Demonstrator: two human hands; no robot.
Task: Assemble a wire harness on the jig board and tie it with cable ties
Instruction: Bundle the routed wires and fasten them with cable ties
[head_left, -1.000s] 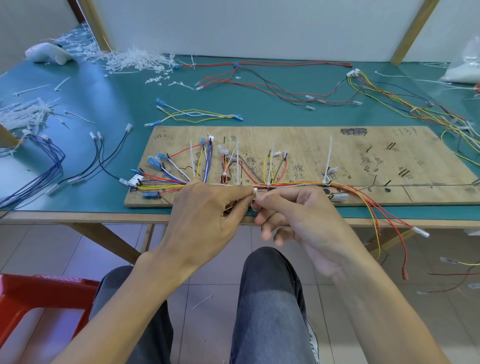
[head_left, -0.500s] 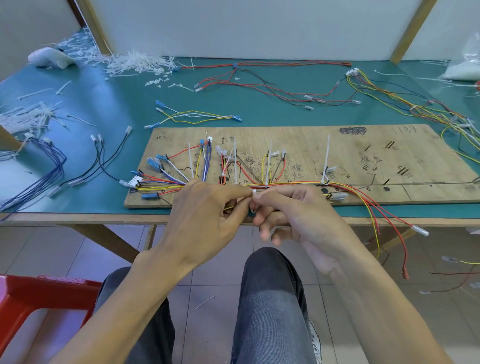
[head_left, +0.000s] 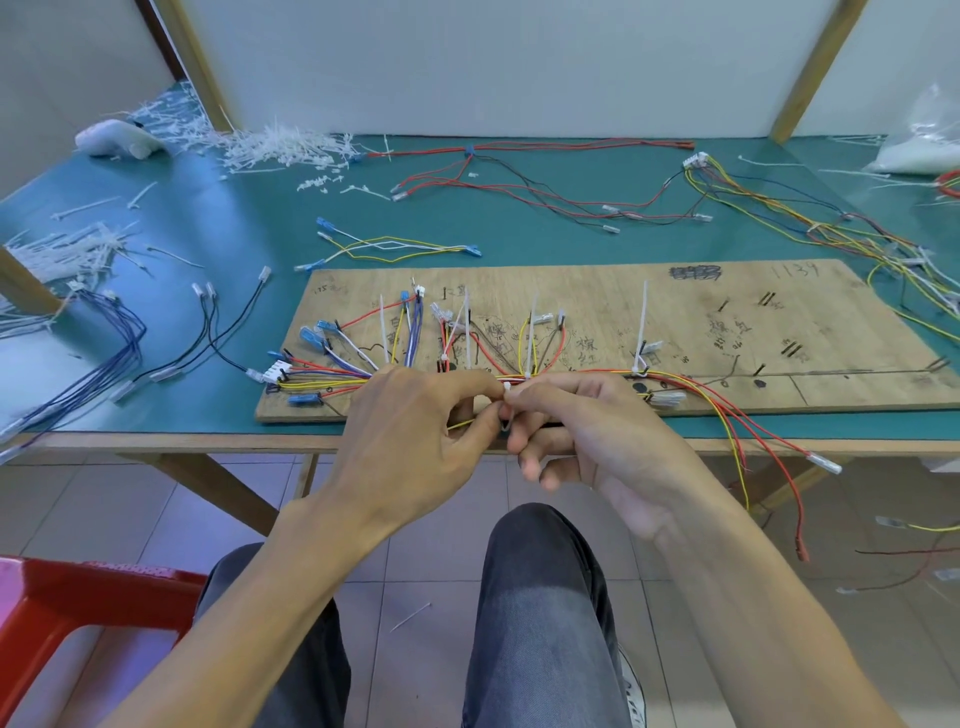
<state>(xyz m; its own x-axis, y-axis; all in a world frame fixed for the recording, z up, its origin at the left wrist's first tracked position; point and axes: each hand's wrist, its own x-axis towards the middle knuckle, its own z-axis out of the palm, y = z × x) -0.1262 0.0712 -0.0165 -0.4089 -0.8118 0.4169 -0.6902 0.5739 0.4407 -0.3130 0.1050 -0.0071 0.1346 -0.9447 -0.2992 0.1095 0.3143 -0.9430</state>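
Note:
A wooden jig board lies on the green table. On it runs a wire harness of red, yellow, blue and white wires, with several white cable ties standing up from it. At the board's near edge my left hand and my right hand meet. Between their fingertips they pinch a small white cable tie at the harness trunk. A yellow wire shows under my left fingers. Most of the tie is hidden by my fingers.
Loose wire bundles lie across the back of the table, blue wires at the left. Heaps of white cable ties sit at the back left. Harness ends hang over the table's front edge. A red stool stands at lower left.
Both hands have stayed at the same spot on the harness trunk; the fingertips have drawn a little closer together around the tie.

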